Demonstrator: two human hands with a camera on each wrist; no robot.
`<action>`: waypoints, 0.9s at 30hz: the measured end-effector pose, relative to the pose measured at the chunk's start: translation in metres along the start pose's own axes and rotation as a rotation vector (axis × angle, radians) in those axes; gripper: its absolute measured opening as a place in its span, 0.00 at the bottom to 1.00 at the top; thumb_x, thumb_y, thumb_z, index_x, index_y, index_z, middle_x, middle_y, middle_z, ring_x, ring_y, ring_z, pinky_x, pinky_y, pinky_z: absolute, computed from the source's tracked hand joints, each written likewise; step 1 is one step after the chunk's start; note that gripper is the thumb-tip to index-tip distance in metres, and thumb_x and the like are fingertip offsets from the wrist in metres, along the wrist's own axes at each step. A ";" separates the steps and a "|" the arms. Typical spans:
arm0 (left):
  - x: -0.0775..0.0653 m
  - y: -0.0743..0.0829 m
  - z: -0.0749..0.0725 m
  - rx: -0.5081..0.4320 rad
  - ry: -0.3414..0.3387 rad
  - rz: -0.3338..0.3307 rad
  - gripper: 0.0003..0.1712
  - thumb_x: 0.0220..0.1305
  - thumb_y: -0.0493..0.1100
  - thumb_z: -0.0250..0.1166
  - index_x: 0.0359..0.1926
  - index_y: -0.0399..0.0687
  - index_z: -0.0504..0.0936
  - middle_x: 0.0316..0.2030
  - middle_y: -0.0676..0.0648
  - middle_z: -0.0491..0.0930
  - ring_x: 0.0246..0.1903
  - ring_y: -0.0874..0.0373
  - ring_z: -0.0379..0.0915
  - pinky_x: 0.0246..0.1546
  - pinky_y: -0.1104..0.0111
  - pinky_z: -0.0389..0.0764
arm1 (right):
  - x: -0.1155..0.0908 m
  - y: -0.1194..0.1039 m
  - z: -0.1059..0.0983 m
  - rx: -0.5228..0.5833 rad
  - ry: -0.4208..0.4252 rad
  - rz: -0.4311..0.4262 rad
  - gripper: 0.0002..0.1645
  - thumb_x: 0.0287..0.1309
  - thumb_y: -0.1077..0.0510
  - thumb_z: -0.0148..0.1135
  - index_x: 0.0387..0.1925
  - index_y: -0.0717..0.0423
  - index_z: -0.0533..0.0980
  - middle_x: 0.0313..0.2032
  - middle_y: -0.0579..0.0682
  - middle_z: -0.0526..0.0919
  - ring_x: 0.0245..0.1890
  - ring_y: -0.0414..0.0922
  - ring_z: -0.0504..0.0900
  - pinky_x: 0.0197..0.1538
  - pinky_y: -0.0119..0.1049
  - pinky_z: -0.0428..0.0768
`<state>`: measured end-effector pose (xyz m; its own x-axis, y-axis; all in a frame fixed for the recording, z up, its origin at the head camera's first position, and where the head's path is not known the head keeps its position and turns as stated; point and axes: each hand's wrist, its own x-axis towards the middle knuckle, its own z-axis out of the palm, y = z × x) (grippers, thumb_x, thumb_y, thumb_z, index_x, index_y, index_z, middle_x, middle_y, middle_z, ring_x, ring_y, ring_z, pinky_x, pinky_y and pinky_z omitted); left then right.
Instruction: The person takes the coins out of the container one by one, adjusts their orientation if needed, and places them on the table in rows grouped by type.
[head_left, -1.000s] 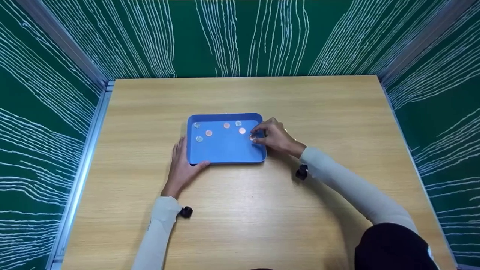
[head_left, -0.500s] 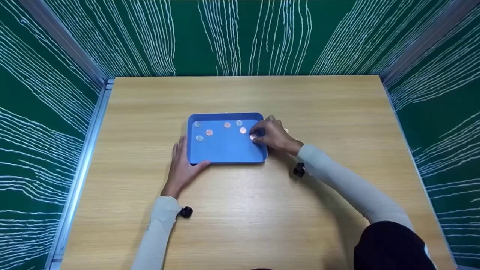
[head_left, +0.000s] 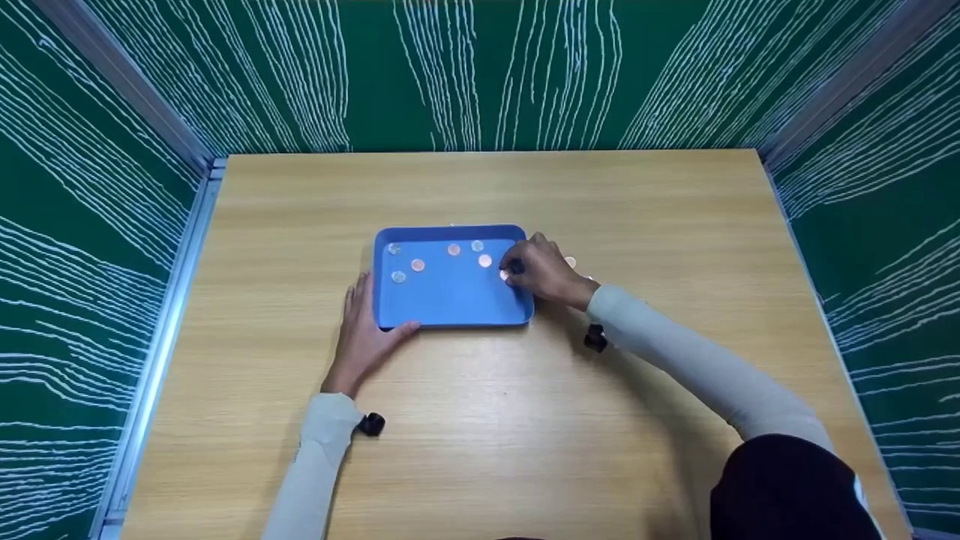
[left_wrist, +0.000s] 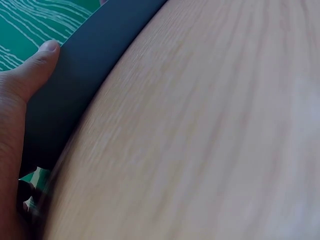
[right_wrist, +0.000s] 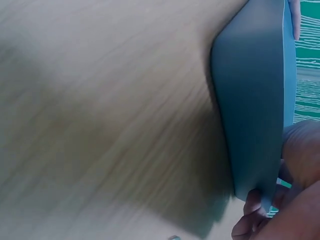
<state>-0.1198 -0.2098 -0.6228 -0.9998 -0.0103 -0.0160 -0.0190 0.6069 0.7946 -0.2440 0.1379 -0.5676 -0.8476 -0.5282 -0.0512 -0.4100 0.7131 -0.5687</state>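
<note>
Apparently to keep the blue tray (head_left: 457,304) steady on the desk (head_left: 480,420), the left hand (head_left: 365,334) lies with extended fingers along its left wall, thumb at the near rim. Near the right wall inside, the right hand (head_left: 547,271) pinches a coin (head_left: 504,275) by fingertips, probably because it is flat; whether it is lifted, I cannot tell. Other coins (head_left: 484,261) lie apart.

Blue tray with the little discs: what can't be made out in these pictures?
Head: markings on the discs, too small.
Head: one disc, partly covered by the right hand.
Left wrist: inside of the blue tray, hidden by its outer wall.
Right wrist: small object, cut off by the picture's bottom edge.
</note>
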 end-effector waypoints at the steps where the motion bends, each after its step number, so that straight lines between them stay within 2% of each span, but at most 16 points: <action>1: 0.000 0.000 0.000 -0.001 0.001 0.001 0.77 0.59 0.72 0.80 0.91 0.51 0.42 0.89 0.39 0.41 0.87 0.33 0.31 0.84 0.35 0.45 | 0.001 -0.001 -0.001 -0.015 -0.009 -0.002 0.12 0.64 0.64 0.80 0.48 0.62 0.91 0.47 0.57 0.93 0.50 0.58 0.77 0.59 0.58 0.72; 4: 0.000 0.000 0.000 -0.002 0.000 -0.002 0.77 0.58 0.72 0.80 0.91 0.52 0.42 0.89 0.39 0.41 0.87 0.34 0.31 0.83 0.33 0.45 | 0.003 -0.004 -0.003 -0.050 -0.040 0.001 0.11 0.64 0.63 0.79 0.47 0.61 0.90 0.46 0.57 0.92 0.50 0.58 0.77 0.58 0.59 0.73; 8: 0.001 0.001 0.001 -0.001 -0.005 -0.005 0.77 0.59 0.72 0.80 0.91 0.52 0.41 0.90 0.40 0.40 0.87 0.34 0.30 0.83 0.33 0.44 | 0.003 -0.002 -0.004 -0.042 -0.044 0.015 0.08 0.65 0.62 0.79 0.44 0.59 0.88 0.42 0.56 0.90 0.48 0.57 0.75 0.57 0.58 0.72; 15: 0.001 0.002 0.000 0.021 0.002 -0.003 0.76 0.60 0.70 0.81 0.91 0.48 0.43 0.89 0.37 0.42 0.87 0.32 0.31 0.84 0.35 0.45 | -0.001 0.005 -0.003 0.044 -0.002 -0.040 0.05 0.67 0.63 0.78 0.40 0.59 0.86 0.36 0.54 0.89 0.43 0.54 0.76 0.49 0.47 0.68; 17: 0.000 0.002 0.001 0.017 0.003 -0.003 0.76 0.60 0.70 0.80 0.91 0.49 0.43 0.89 0.37 0.42 0.87 0.33 0.31 0.84 0.34 0.46 | -0.001 0.006 -0.004 0.059 -0.008 -0.042 0.05 0.66 0.64 0.78 0.41 0.59 0.88 0.36 0.53 0.90 0.43 0.53 0.78 0.50 0.45 0.68; 18: 0.000 0.002 0.001 0.015 0.003 -0.003 0.75 0.60 0.70 0.80 0.91 0.49 0.43 0.89 0.38 0.42 0.87 0.33 0.31 0.84 0.34 0.46 | -0.001 0.006 -0.005 0.064 -0.015 -0.040 0.05 0.66 0.64 0.78 0.41 0.59 0.88 0.37 0.53 0.90 0.43 0.52 0.79 0.51 0.45 0.69; 22: 0.000 0.001 0.001 0.009 -0.002 -0.004 0.76 0.59 0.72 0.80 0.91 0.51 0.43 0.90 0.40 0.41 0.87 0.33 0.30 0.83 0.33 0.45 | 0.001 0.007 -0.011 0.127 -0.069 -0.018 0.06 0.68 0.65 0.77 0.45 0.60 0.90 0.41 0.53 0.92 0.44 0.50 0.86 0.56 0.44 0.83; 24: 0.000 0.001 0.001 0.010 -0.004 -0.001 0.76 0.59 0.73 0.79 0.91 0.52 0.43 0.90 0.40 0.41 0.87 0.34 0.30 0.83 0.32 0.44 | 0.001 0.007 -0.015 0.168 -0.097 0.001 0.07 0.69 0.64 0.76 0.47 0.60 0.91 0.43 0.54 0.92 0.44 0.49 0.88 0.55 0.46 0.88; 27: 0.001 0.000 0.001 0.012 -0.004 0.003 0.76 0.59 0.74 0.79 0.91 0.52 0.43 0.89 0.39 0.40 0.87 0.33 0.30 0.83 0.32 0.44 | 0.000 0.007 -0.021 0.225 -0.120 0.024 0.09 0.71 0.65 0.74 0.50 0.60 0.90 0.45 0.54 0.93 0.43 0.49 0.89 0.54 0.48 0.91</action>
<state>-0.1203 -0.2091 -0.6229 -0.9999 -0.0053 -0.0162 -0.0160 0.6165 0.7872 -0.2543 0.1530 -0.5543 -0.8048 -0.5726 -0.1562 -0.2934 0.6126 -0.7339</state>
